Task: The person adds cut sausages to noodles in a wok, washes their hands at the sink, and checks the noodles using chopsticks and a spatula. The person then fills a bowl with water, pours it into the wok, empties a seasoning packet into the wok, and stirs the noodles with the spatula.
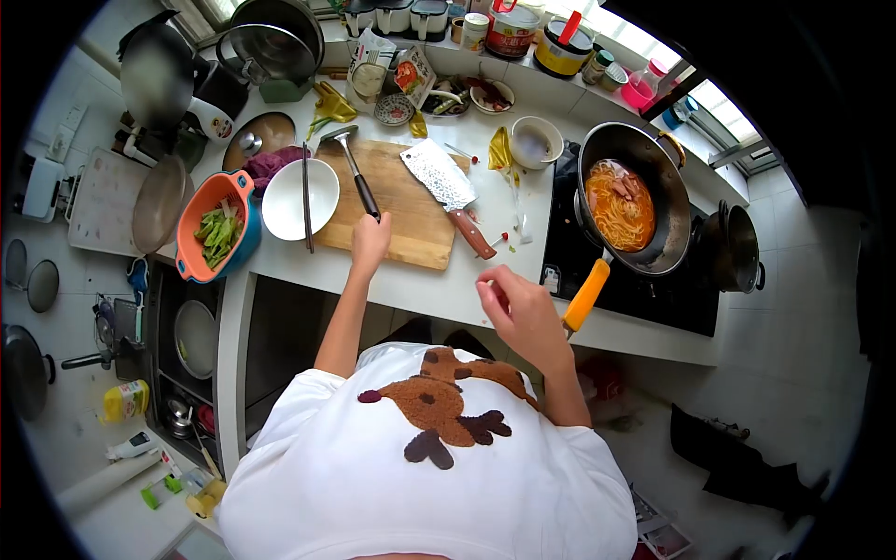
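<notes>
Presently grasping, with the left hand (pixel 371 243), a black-handled metal tool with a broad head (pixel 342 145), slanted over the left part of a rectangular wooden cutting board (pixel 401 245). Curling the right hand (pixel 519 308) near the orange handle (pixel 588 297) of a deep dark wok (pixel 658 233); cannot tell whether pinching anything. Noting a round white bowl (pixel 323 191) at the board's left edge, with dark chopsticks (pixel 306 196) across it; farther left, an orange-and-blue plastic basket (pixel 198 217) containing leafy green vegetables (pixel 222 233). Observing, in the wok, noodles in orange-red broth (pixel 620 219). Showing bare wood between tool and wooden-handled steel cleaver (pixel 439 175), its handle overhanging the board's right edge; also a narrow strip of white counter (pixel 392 285) before the board.
</notes>
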A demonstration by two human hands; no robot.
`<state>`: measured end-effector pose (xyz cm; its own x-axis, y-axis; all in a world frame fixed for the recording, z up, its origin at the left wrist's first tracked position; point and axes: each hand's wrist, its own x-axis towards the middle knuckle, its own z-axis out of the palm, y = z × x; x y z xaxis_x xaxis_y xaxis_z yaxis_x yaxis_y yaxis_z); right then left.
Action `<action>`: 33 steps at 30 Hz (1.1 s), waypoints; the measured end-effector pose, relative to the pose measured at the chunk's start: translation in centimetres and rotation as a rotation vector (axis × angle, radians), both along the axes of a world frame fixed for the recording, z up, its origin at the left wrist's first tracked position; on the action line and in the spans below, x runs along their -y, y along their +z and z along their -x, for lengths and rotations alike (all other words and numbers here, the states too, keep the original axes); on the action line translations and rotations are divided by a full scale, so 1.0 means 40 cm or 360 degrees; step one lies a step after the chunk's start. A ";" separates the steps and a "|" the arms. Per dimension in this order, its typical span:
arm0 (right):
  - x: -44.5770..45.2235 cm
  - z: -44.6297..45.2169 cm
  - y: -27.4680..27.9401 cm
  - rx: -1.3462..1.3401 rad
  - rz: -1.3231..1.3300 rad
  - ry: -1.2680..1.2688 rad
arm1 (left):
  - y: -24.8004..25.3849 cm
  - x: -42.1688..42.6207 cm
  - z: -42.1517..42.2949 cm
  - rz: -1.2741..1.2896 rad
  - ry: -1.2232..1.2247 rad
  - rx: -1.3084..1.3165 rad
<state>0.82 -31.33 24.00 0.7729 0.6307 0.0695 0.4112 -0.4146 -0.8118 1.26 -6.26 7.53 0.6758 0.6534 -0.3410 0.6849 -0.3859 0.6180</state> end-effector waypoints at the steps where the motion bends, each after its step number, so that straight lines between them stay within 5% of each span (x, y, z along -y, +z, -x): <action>1: -0.023 0.003 -0.011 -0.0002 0.0000 -0.0014 | 0.014 0.002 0.004 0.0199 0.0051 0.0215; 4: -0.093 0.009 -0.078 -0.0380 0.0037 0.0156 | 0.099 0.015 0.027 0.0659 0.0145 0.0503; 8: -0.235 -0.028 -0.233 -0.1802 -0.0761 0.0117 | 0.229 0.052 0.097 0.1257 0.0189 0.0640; 12: -0.311 -0.039 -0.175 -0.2135 -0.1236 0.0114 | 0.295 0.157 0.158 0.1397 0.0034 0.0634; 16: -0.217 -0.047 -0.141 -0.1807 -0.1009 0.0015 | 0.320 0.202 0.147 0.1361 -0.0286 0.0520; 19: -0.054 -0.051 -0.083 -0.1564 -0.0948 -0.0053 | 0.360 0.263 0.117 0.0908 -0.1384 0.0094; 22: 0.148 -0.061 -0.043 -0.1376 -0.1095 -0.0452 | 0.366 0.357 0.069 0.0664 -0.2026 -0.0074; 23: 0.241 -0.072 -0.005 -0.1224 -0.0821 -0.0564 | 0.356 0.397 0.059 0.0666 -0.2044 -0.0070; 26: 0.470 -0.118 0.014 -0.0394 -0.0280 -0.0968 | 0.251 0.506 0.011 0.0589 -0.1177 0.0320; 27: 0.542 -0.141 0.027 -0.0486 -0.0194 -0.1056 | 0.209 0.537 -0.007 0.0667 -0.1100 0.0355; 30: 0.660 -0.198 0.068 0.0162 0.0587 -0.1182 | 0.170 0.609 -0.049 0.1018 -0.1098 0.0327; 32: 0.749 -0.272 -0.014 0.0996 0.0748 -0.1057 | 0.199 0.650 -0.050 0.1560 -0.0947 0.0079; 33: 0.760 -0.295 -0.010 0.0995 0.0748 -0.1040 | 0.210 0.658 -0.054 0.1564 -0.0930 0.0082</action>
